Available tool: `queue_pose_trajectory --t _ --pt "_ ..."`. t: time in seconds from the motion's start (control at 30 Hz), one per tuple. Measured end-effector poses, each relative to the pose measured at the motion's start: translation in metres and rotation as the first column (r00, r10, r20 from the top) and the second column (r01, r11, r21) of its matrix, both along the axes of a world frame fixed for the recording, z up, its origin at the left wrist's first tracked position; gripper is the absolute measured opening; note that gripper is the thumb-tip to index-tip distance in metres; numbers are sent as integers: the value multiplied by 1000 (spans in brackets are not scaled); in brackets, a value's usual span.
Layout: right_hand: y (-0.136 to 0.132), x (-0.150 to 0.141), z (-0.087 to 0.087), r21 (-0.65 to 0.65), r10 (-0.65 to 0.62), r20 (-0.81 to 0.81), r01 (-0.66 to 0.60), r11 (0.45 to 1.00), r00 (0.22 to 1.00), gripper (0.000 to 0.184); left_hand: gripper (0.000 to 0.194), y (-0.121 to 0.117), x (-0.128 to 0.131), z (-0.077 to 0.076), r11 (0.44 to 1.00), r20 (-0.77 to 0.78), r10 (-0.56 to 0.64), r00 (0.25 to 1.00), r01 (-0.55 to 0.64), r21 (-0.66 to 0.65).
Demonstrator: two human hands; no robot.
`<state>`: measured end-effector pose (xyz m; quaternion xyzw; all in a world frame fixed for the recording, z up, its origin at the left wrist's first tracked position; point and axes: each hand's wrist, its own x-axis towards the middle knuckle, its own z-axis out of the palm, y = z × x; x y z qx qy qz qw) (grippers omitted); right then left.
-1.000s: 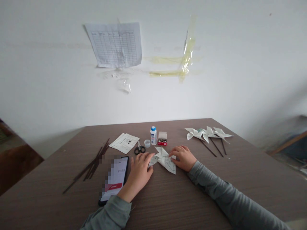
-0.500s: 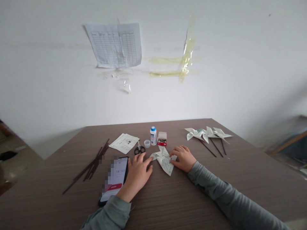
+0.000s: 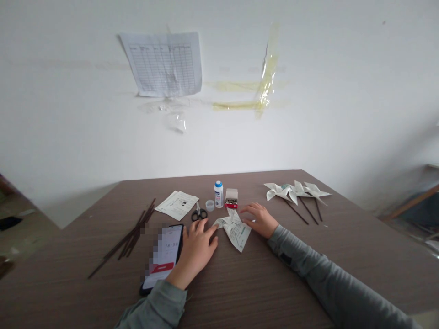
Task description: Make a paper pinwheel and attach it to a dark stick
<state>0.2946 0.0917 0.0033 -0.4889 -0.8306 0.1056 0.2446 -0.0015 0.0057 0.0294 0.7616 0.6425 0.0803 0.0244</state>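
Note:
A folded paper pinwheel (image 3: 235,230) made of printed paper lies on the brown table (image 3: 240,283) between my hands. My left hand (image 3: 196,246) lies flat beside it, fingers stretched out, fingertips touching the pinwheel's left edge. My right hand (image 3: 259,219) hovers at the pinwheel's right side, fingers loosely spread and pointing left toward a small red box of pins (image 3: 232,199). A white glue bottle (image 3: 218,193) with a blue cap stands just behind, with a small clear cap (image 3: 210,205) and black scissors (image 3: 199,212) to its left.
A phone (image 3: 163,256) lies by my left wrist. Dark thin sticks (image 3: 128,235) lie at the left, printed paper sheets (image 3: 177,204) behind them. Finished pinwheels on sticks (image 3: 297,193) lie at the right back. A printed table sheet (image 3: 162,61) hangs on the wall.
The pinwheel turned and shifted slightly between my hands. My right hand lifted off it and moved up and left toward the pin box. My left hand stayed put.

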Motion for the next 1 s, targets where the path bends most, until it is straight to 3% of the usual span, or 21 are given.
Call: queue_pose_trajectory --t 0.1,0.47,0.73,1.0 --pt "17 -6 4 16 63 -36 -62 998 997 55 55 0 -1 0 1000 14 -10 1000 10 6" --pt "72 -64 28 62 90 62 -93 994 994 65 55 0 -2 1 999 18 -3 1000 4 -31" --pt "79 -84 36 35 72 80 -75 997 994 81 55 1 -6 -6 1000 20 -17 1000 17 12" --pt "73 -82 38 104 60 7 -61 993 998 83 58 -1 -4 2 999 22 -22 1000 22 -38"
